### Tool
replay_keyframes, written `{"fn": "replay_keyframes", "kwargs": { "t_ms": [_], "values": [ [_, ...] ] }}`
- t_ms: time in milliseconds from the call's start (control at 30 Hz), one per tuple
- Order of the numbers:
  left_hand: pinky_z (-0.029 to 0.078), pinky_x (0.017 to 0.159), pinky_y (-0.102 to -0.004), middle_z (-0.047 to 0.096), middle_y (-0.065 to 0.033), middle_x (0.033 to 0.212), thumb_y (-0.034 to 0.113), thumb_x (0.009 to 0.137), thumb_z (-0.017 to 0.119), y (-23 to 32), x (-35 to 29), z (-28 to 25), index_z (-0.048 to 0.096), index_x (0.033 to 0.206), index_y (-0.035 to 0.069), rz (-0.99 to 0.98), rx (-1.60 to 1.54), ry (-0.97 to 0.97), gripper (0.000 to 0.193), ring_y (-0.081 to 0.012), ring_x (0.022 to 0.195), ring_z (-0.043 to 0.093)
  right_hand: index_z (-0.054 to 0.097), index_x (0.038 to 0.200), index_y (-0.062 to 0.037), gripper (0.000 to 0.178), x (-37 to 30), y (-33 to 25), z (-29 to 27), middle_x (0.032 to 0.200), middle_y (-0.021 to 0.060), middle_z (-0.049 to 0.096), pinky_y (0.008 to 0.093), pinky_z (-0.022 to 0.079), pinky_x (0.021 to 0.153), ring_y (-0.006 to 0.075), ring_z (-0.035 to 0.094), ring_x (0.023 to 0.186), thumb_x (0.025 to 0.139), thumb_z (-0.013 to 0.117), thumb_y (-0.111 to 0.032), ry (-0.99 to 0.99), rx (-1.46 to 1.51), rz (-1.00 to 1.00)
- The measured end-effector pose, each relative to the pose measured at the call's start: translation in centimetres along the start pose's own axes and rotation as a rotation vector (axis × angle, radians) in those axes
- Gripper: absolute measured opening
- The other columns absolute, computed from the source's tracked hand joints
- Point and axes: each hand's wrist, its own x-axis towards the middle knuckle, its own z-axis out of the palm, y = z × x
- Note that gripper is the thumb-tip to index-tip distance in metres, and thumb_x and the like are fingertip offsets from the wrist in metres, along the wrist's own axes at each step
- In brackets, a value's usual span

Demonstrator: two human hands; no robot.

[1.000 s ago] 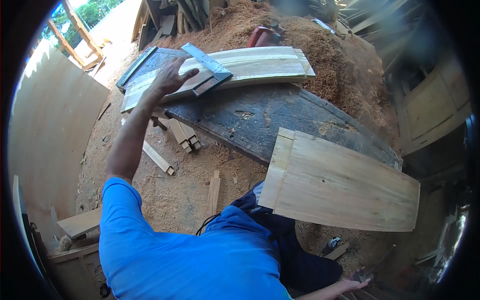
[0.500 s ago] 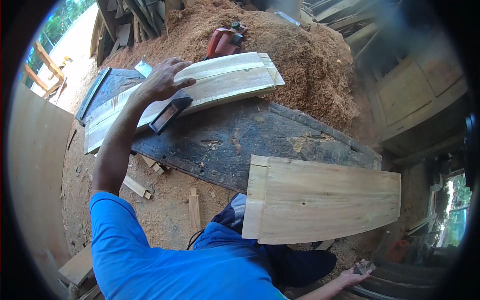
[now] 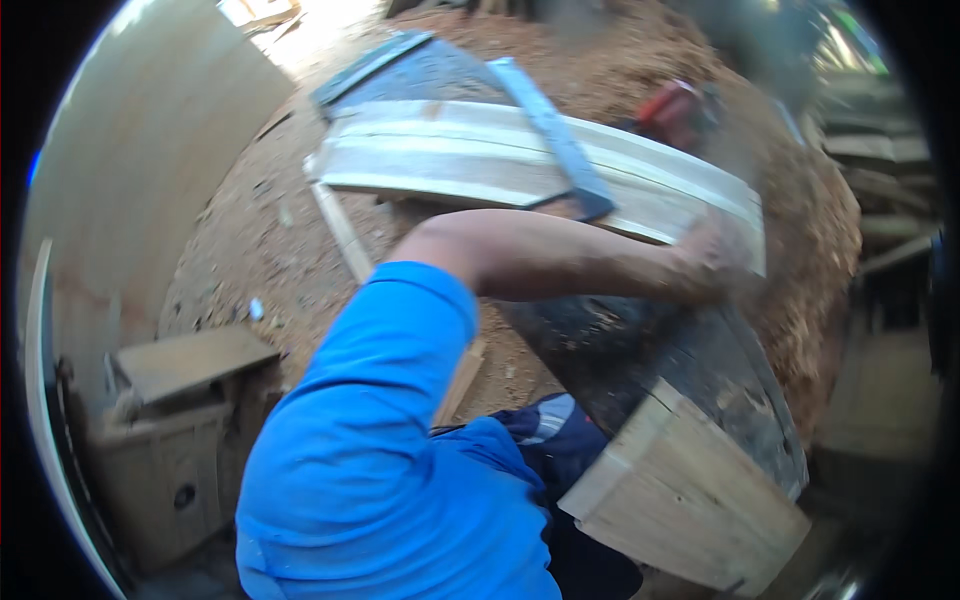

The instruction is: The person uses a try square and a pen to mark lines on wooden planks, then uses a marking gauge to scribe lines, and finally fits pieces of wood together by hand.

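Note:
My left arm, in a blue sleeve, reaches across to the right. My left hand is blurred and lies against the near right end of a stack of pale curved planks. Whether its fingers grip the wood does not show. A metal try square lies slanted across the planks, its dark handle end close to my forearm. The planks rest on a dark, worn wooden slab. My right hand is out of sight.
A wide pale board leans against the slab's near end at lower right. A red power tool sits in sawdust beyond the planks. A large pale curved panel stands at left, with a wooden box below it. Offcuts lie on the sawdust floor.
The view has swung left and tilted. My left hand has slid from the try square to the planks' right end. My right hand has dropped out of view.

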Motion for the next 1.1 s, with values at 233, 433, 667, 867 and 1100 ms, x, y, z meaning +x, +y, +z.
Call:
{"fn": "replay_keyframes", "kwargs": {
  "t_ms": [233,433,667,867,1100],
  "values": [
    [0.041,0.081,-0.0700,0.053,-0.0319,0.125,0.029,0.094,0.047,1.1,3.5,6.2,0.052,0.128,-0.007,-0.005,0.284,-0.099,0.049,-0.0509,0.112,0.054,0.059,0.125,-0.0144,0.047,-8.6,0.4,12.5,0.101,0.0101,0.059,0.0377,0.046,0.069,0.0226,0.056,0.080,0.091,0.054,-0.047,-0.430,-0.113,-0.147],
    [0.034,0.091,-0.0744,0.048,-0.0311,0.135,0.032,0.096,0.044,1.9,2.0,4.2,0.049,0.135,-0.004,-0.163,-0.034,-0.010,0.054,-0.0512,0.120,0.049,0.058,0.127,-0.0131,0.048,-12.2,1.6,18.9,0.104,0.0108,0.058,0.0380,0.045,0.072,0.0230,0.055,0.085,0.092,0.053,-0.046,-0.627,-0.125,-0.127],
    [0.051,0.077,-0.0453,0.063,-0.0175,0.097,0.029,0.089,0.065,-4.1,-8.6,-16.3,0.067,0.091,-0.001,-0.150,-1.027,0.435,0.030,-0.0329,0.091,0.063,0.056,0.128,-0.0114,0.049,-11.7,2.0,20.0,0.108,0.0116,0.057,0.0383,0.044,0.076,0.0235,0.054,0.090,0.092,0.053,-0.045,-0.637,-0.130,-0.089],
    [0.049,0.070,-0.0437,0.062,-0.0194,0.080,0.020,0.086,0.068,-5.4,-18.5,-20.7,0.064,0.080,-0.002,-0.381,-1.661,0.793,0.023,-0.0338,0.078,0.061,0.055,0.130,-0.0100,0.050,-11.0,1.9,23.0,0.112,0.0123,0.057,0.0386,0.043,0.080,0.0238,0.053,0.094,0.093,0.053,-0.044,-0.580,-0.004,-0.013],
    [0.049,0.072,-0.0433,0.061,-0.0190,0.084,0.022,0.087,0.067,-1.9,-21.2,-15.5,0.062,0.085,-0.001,-0.563,-1.825,0.459,0.024,-0.0334,0.081,0.061,0.053,0.131,-0.0084,0.051,-7.9,0.6,19.7,0.115,0.0131,0.056,0.0390,0.042,0.084,0.0243,0.053,0.099,0.094,0.052,-0.043,-0.438,0.046,-0.017]
  ]
}}
